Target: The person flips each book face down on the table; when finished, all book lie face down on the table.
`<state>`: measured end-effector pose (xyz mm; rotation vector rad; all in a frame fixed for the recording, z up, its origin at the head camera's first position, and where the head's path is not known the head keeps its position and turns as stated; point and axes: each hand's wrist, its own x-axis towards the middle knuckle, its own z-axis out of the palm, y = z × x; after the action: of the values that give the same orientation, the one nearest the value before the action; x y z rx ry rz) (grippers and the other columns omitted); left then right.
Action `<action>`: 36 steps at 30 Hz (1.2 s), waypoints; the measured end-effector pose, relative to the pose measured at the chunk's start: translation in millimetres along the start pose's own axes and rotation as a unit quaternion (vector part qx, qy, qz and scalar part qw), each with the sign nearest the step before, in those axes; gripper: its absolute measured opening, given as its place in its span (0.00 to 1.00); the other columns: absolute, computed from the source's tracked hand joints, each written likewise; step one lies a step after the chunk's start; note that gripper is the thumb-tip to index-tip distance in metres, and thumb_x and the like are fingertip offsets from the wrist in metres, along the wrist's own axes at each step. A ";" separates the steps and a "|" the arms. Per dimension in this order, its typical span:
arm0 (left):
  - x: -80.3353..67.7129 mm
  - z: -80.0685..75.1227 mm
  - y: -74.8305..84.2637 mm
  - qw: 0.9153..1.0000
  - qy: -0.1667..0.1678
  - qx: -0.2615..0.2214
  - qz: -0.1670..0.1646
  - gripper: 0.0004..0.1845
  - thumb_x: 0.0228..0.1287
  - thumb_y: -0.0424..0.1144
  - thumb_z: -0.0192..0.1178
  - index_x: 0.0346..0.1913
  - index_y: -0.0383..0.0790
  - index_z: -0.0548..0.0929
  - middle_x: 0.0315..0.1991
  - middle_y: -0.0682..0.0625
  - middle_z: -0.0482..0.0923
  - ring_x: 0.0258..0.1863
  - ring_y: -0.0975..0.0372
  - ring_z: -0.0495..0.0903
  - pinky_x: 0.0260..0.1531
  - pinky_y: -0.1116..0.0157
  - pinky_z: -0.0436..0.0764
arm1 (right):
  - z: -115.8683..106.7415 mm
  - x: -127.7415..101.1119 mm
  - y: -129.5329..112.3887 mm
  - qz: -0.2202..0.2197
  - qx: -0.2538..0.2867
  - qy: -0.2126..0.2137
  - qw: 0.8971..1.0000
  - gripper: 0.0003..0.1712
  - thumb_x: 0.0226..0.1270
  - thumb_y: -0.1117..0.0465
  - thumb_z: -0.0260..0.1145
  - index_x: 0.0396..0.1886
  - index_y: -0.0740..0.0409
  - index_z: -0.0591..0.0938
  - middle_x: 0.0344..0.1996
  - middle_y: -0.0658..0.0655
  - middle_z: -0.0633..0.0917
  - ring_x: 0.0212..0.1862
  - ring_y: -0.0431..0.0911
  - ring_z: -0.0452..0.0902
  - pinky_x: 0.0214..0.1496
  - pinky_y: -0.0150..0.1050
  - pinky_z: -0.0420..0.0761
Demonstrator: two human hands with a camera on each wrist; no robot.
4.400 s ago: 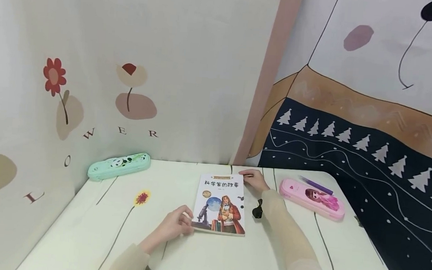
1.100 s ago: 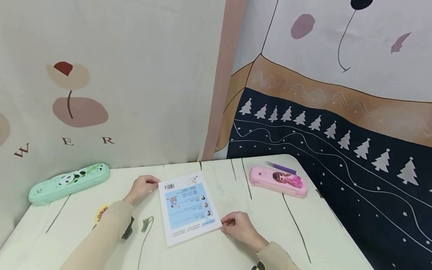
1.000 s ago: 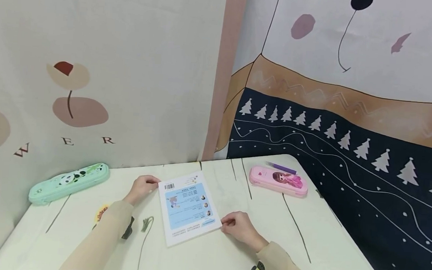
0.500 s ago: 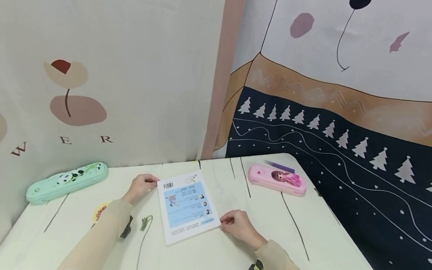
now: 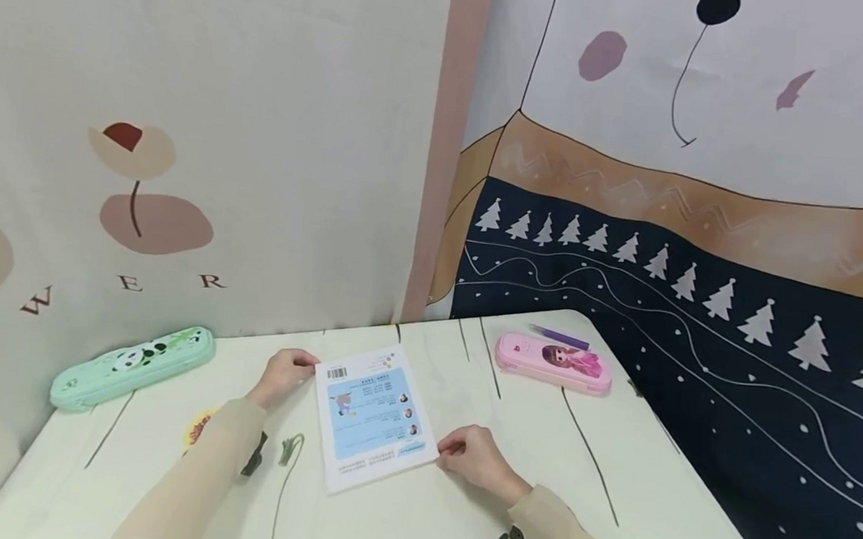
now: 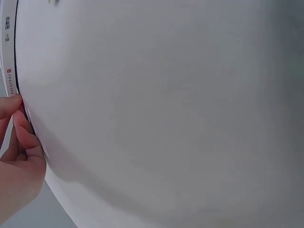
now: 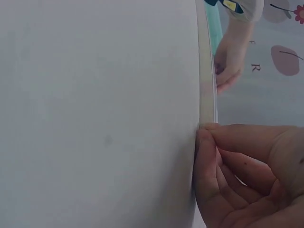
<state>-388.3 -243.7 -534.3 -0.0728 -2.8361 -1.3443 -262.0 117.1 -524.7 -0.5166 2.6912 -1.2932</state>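
A paperback book [image 5: 376, 420] lies on the table at an angle, its back cover up: white border, blue panel, barcode near the far left corner. My left hand [image 5: 283, 376] pinches that far left corner between thumb and fingers. At the near right corner, my right hand [image 5: 478, 456] pinches the book's edge. The left wrist view shows the left fingers [image 6: 26, 137] at the book's printed spine [image 6: 8, 52]. In the right wrist view, the right thumb and fingers [image 7: 206, 156] grip beside the page edge [image 7: 205, 76]. The book's underside is hidden.
A mint-green panda pencil case [image 5: 135, 366] lies at the table's back left. A pink pencil case [image 5: 553, 363] with a doll picture lies at the back right, a purple pen [image 5: 560, 337] behind it. The table [image 5: 398, 526] meets fabric-covered walls [image 5: 320, 145] at the back.
The book showed its illustrated front cover 4.4 seconds ago; now its back cover is up and it is turned. The hands hold different corners. The head view shifted rightward. Little moved in the last second.
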 end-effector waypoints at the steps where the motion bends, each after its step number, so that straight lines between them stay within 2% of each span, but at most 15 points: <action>1: 0.6 1.4 0.8 1.000 0.001 -0.002 0.000 0.08 0.58 0.30 0.56 0.38 0.33 0.83 0.40 0.40 0.81 0.44 0.51 0.76 0.45 0.55 0.72 | 1.0 -2.1 -1.6 0.003 0.005 -0.003 1.000 0.07 0.47 0.68 0.68 0.30 0.62 0.84 0.24 0.51 0.83 0.25 0.33 0.72 0.27 0.26 0.73; 9: -0.6 11.3 7.6 1.000 0.011 -0.001 -0.010 0.08 0.59 0.29 0.54 0.37 0.32 0.83 0.38 0.39 0.81 0.41 0.52 0.76 0.42 0.57 0.73 | 9.6 -14.9 -8.5 0.014 0.029 -0.027 0.999 0.07 0.48 0.67 0.69 0.29 0.62 0.84 0.23 0.50 0.83 0.23 0.32 0.73 0.25 0.26 0.74; 20: -3.8 13.3 17.7 1.000 0.014 0.000 -0.011 0.08 0.60 0.29 0.53 0.38 0.32 0.82 0.39 0.39 0.80 0.41 0.52 0.76 0.43 0.56 0.72 | 8.0 -17.9 -8.4 0.015 0.046 -0.023 0.999 0.07 0.47 0.68 0.69 0.30 0.64 0.84 0.21 0.52 0.84 0.21 0.34 0.76 0.23 0.26 0.76; 23: -3.2 13.7 16.3 1.000 0.014 0.005 -0.017 0.09 0.61 0.29 0.53 0.41 0.32 0.81 0.40 0.39 0.79 0.42 0.52 0.76 0.44 0.56 0.73 | 8.9 -15.9 -8.5 0.017 0.042 -0.025 0.999 0.07 0.48 0.68 0.68 0.30 0.64 0.84 0.21 0.51 0.84 0.21 0.33 0.76 0.23 0.26 0.75; 28: -1.2 14.5 7.5 0.999 0.011 0.020 -0.026 0.13 0.61 0.29 0.52 0.48 0.31 0.77 0.40 0.40 0.77 0.40 0.54 0.74 0.40 0.60 0.74 | 11.4 -8.1 -8.3 0.016 0.033 -0.031 0.999 0.06 0.48 0.67 0.68 0.29 0.63 0.84 0.22 0.51 0.84 0.22 0.33 0.75 0.24 0.26 0.75; 32: -1.6 13.6 -1.0 0.999 0.015 0.034 -0.029 0.17 0.61 0.29 0.50 0.53 0.31 0.74 0.41 0.40 0.75 0.40 0.55 0.73 0.39 0.63 0.74 | 14.2 2.4 -7.9 0.016 0.046 -0.042 0.998 0.05 0.53 0.64 0.67 0.28 0.62 0.85 0.20 0.52 0.84 0.21 0.36 0.75 0.23 0.27 0.76; 36: -3.9 18.3 -3.1 0.999 0.023 0.042 -0.025 0.19 0.63 0.31 0.48 0.56 0.28 0.71 0.43 0.39 0.74 0.41 0.53 0.72 0.41 0.60 0.74 | 14.7 9.8 -3.8 0.022 0.048 -0.049 0.997 0.12 0.59 0.59 0.63 0.22 0.61 0.84 0.15 0.52 0.82 0.18 0.37 0.74 0.21 0.28 0.75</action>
<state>-384.2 -231.7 -548.4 0.0284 -2.8699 -1.2148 -266.6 100.7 -530.6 -0.4929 2.5323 -1.3409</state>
